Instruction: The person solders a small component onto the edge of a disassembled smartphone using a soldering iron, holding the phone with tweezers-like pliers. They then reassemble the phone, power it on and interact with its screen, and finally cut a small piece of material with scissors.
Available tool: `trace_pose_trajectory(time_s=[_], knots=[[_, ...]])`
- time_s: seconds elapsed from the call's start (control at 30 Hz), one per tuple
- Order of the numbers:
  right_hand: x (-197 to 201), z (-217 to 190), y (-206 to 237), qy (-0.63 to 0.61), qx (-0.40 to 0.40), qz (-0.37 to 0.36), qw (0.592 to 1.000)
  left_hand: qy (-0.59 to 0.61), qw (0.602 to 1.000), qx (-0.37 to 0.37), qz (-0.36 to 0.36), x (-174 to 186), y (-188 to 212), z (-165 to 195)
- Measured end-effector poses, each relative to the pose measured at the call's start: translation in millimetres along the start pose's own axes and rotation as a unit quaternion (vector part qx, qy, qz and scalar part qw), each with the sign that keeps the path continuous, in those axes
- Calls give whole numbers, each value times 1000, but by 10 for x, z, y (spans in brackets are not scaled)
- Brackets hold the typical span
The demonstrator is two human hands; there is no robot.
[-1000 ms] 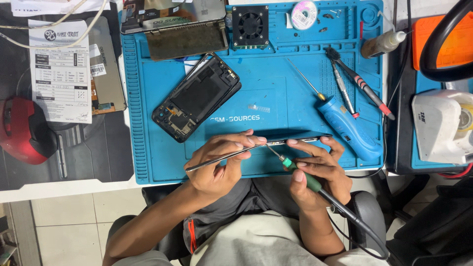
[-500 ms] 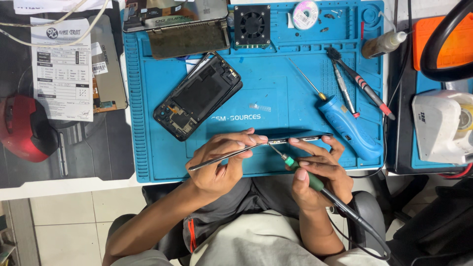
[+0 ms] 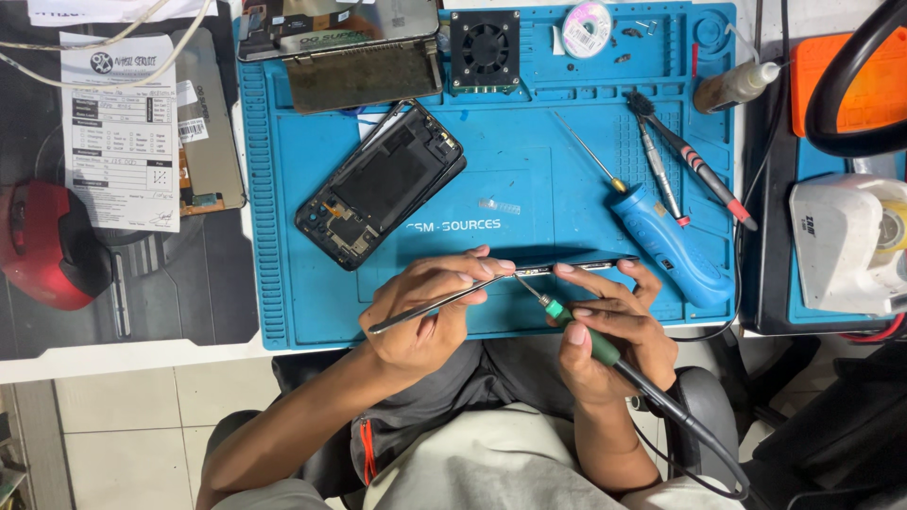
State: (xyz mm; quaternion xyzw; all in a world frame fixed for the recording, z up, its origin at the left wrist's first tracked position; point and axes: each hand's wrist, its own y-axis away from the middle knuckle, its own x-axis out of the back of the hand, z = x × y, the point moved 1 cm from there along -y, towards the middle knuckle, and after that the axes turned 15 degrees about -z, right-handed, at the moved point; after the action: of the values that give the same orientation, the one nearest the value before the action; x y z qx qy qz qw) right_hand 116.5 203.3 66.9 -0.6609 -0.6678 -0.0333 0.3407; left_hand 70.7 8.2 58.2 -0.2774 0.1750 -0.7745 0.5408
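Note:
My left hand (image 3: 425, 316) pinches metal tweezers (image 3: 430, 304) whose tips meet a thin dark phone part (image 3: 590, 265) held edge-on over the blue work mat (image 3: 529, 179). My right hand (image 3: 605, 331) grips a green-handled soldering iron (image 3: 581, 331), its tip touching the same spot on the part, while its outstretched fingers steady the part. The iron's black cable (image 3: 699, 434) trails down past my lap. An opened black phone housing (image 3: 383, 184) lies on the mat above my left hand.
On the mat lie a blue screwdriver (image 3: 661, 236), slim tools (image 3: 685, 165), a small black fan (image 3: 484, 49), a solder spool (image 3: 587, 17) and a phone screen (image 3: 340, 47). A bottle (image 3: 732, 90) and white device (image 3: 850, 246) stand right. A paper form (image 3: 118, 132) and red object (image 3: 47, 246) lie left.
Both hands stay at the phone part with only slight shifts; the tweezers and iron tip remain on the same spot.

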Motion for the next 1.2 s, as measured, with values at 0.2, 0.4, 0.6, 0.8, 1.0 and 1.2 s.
trace_pose_trajectory(time_s=[0.2, 0.4, 0.6, 0.8, 1.0, 1.2], knots=[[-9, 5, 7, -4, 1, 7, 1000, 18, 1000, 9, -8, -1, 42, 2], [-9, -4, 1, -4, 1, 9, 1000, 5, 1000, 7, -4, -9, 36, 2], [-1, -47, -20, 5, 2, 0, 1000, -4, 1000, -1, -2, 2, 16, 18], [5, -60, -22, 10, 8, -7, 1000, -14, 1000, -9, -4, 10, 2, 25], [-1, -34, -10, -5, -1, 6, 1000, -5, 1000, 1, -7, 8, 12, 17], [-4, -23, -3, -2, 0, 7, 1000, 3, 1000, -4, 12, -12, 12, -2]])
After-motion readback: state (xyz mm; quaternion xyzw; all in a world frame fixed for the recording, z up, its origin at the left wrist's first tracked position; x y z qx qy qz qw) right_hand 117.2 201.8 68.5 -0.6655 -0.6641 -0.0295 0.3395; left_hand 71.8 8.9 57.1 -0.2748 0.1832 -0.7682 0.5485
